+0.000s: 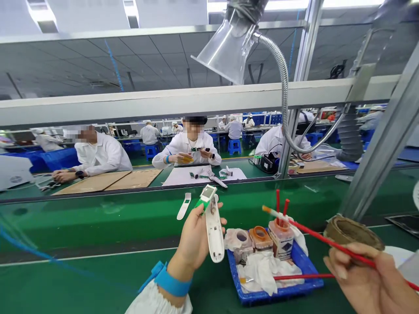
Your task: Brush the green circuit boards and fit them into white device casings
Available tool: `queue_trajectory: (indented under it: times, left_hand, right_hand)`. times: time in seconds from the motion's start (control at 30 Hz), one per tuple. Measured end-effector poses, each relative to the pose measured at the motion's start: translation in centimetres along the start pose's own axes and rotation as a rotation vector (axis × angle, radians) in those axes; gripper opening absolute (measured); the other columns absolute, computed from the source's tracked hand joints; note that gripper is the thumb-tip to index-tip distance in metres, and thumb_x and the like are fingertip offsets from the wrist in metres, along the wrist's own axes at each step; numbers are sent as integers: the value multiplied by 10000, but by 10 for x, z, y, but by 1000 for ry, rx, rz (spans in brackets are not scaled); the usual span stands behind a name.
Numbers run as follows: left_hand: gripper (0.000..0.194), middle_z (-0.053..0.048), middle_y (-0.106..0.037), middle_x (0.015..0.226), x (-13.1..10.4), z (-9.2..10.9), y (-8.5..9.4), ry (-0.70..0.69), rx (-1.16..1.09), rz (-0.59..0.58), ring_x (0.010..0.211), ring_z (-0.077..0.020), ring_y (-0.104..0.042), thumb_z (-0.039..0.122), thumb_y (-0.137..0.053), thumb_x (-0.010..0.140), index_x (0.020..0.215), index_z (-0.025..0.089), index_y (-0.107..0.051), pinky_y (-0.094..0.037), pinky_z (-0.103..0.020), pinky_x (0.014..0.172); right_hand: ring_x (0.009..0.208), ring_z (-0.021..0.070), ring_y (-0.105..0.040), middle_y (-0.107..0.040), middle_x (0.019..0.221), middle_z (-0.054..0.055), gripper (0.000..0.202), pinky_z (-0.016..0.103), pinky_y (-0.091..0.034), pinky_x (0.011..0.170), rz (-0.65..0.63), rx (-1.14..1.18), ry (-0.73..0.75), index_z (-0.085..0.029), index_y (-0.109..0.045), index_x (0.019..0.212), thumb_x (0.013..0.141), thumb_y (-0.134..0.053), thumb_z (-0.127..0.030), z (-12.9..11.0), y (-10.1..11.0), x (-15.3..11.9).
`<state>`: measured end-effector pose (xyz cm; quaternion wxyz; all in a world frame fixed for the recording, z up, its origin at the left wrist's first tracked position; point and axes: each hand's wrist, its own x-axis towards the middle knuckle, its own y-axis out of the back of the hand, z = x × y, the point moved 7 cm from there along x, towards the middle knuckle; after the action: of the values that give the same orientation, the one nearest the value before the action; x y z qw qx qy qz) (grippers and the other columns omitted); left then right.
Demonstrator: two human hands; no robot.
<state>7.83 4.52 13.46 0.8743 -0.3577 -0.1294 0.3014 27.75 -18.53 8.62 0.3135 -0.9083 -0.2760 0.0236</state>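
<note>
Glossy white plastic casing (214, 233); matt blue plastic tray (278, 292); seemingly crumpled cloth (262, 270).

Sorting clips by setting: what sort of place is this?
Likely an electronics assembly line: a green conveyor belt, white-coated co-workers at benches, a fume hood overhead. The left hand holds a white casing.

right hand (366, 281): cut by frame edge | red brush (327, 242): handle end out of frame

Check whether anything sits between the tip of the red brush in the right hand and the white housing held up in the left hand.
Nothing visible does. The red brush in the right hand has its tip in open air right of the white housing, held upright by the left hand. The small jars in the blue tray sit lower, below that line.
</note>
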Motion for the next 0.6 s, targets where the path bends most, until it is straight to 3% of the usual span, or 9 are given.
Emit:
queue_trajectory:
  times: [0.07, 0.13, 0.23, 0.3, 0.43, 0.6]
  left_hand:
    - [409, -114, -630, 1090, -16, -5, -11, -5, -12, -34, 723, -168, -602, 416, -395, 867, 1044, 146, -647, -494, -297, 628]
    - [451, -115, -619, 1113, -31, -9, -22, -7, -22, -69, 752, -179, -595, 454, -375, 869, 1070, 154, -645, -490, -315, 649]
    - [537, -125, -636, 1029, -50, -13, -39, -26, 8, -114, 762, -207, -588, 516, -325, 861, 1076, 145, -649, -482, -338, 644]
    - [594, -126, -648, 934, -59, -15, -47, -51, 64, -122, 787, -240, -592, 561, -288, 852, 1057, 143, -657, -484, -369, 664]
    - [766, -123, -653, 864, -73, -24, -61, -100, 200, -151, 899, -303, -586, 727, -206, 780, 1037, 166, -660, -474, -430, 750]
    - [873, -123, -653, 915, -80, -40, -70, -95, 257, -194, 975, -315, -564, 796, -139, 718, 1092, 184, -636, -463, -436, 790]
  right_hand:
    - [641, 217, -565, -634, 844, 94, 393, 366, -539, 579, -141, -99, 168, -238, -654, 809, 643, -729, -586, -19, -36, -7]
    - [780, 269, -605, -645, 979, 107, 349, 408, -529, 700, -289, -241, 298, -263, -673, 867, 714, -682, -576, -30, -75, -21]
    - [923, 287, -601, -658, 987, 90, 308, 397, -492, 805, -373, -550, 465, -264, -682, 891, 855, -540, -535, -36, -122, -42]
    - [939, 267, -599, -656, 1003, 61, 264, 387, -479, 819, -403, -635, 570, -274, -665, 902, 908, -484, -465, -38, -144, -54]
    - [895, 244, -613, -603, 1112, 42, 138, 338, -522, 709, -423, -688, 643, -261, -605, 932, 879, -555, -378, -37, -166, -66]
    - [586, 131, -588, -571, 1126, 38, 132, 200, -479, 387, -403, -533, 507, -250, -543, 923, 847, -623, -323, -27, -162, -66]
